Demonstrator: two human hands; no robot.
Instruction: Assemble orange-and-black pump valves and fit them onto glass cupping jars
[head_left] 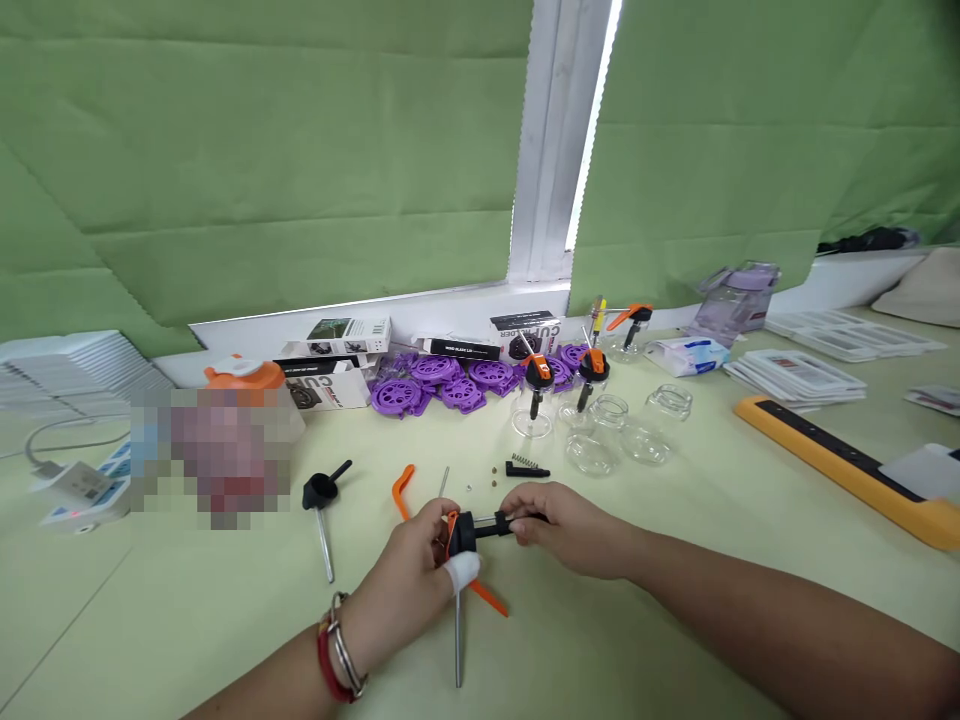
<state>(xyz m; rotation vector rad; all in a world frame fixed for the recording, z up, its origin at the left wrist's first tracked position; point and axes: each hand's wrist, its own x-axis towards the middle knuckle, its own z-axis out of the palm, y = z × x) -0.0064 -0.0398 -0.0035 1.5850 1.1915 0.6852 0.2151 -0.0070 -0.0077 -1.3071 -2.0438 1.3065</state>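
Note:
My left hand [420,560], its thumb wrapped in white, grips a black-and-orange pump head [465,534] above the table. A thin metal tube [458,645] points down from it towards me, beside an orange lever [489,598]. Pinched in my right hand [559,525] is the end of the black stem [491,530] that extends from the pump head; a thin metal rod runs alongside. Beyond my hands lie a black plastic part [527,470], a spring [524,460] and a loose orange lever [403,488]. Another black pump head [322,490] with a metal tube lies left.
Glass jars [590,453] stand at back right, near pump heads with orange tops [538,372]. Purple plastic parts [439,382] and printed boxes [326,388] line the wall. A yellow-and-black bar tool [847,470] lies right. A power strip [90,500] sits left.

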